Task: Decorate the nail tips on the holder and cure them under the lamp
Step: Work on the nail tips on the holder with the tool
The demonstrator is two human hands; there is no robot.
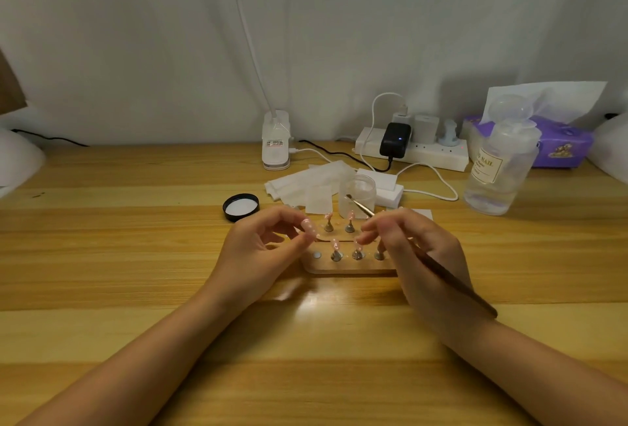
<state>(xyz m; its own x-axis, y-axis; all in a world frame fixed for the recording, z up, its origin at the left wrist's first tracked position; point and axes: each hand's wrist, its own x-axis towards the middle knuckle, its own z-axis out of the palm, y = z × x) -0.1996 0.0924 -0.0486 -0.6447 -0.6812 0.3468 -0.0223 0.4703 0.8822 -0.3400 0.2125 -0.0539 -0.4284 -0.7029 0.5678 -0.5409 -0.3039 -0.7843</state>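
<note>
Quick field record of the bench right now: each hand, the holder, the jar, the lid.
left hand: pinches a pink nail tip, lifted off the holder
right hand: grips a brush
holder: wooden, one front stand spot bare, other stands carry tips
jar: open, behind holder
lid: left of jar, inside up

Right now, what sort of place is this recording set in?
Probably a home desk set up for nail art, not a salon. A wooden nail-tip holder sits on a wood-grain table, with a power strip, a clip-on lamp and a tissue pack against a draped cloth backdrop.
</note>
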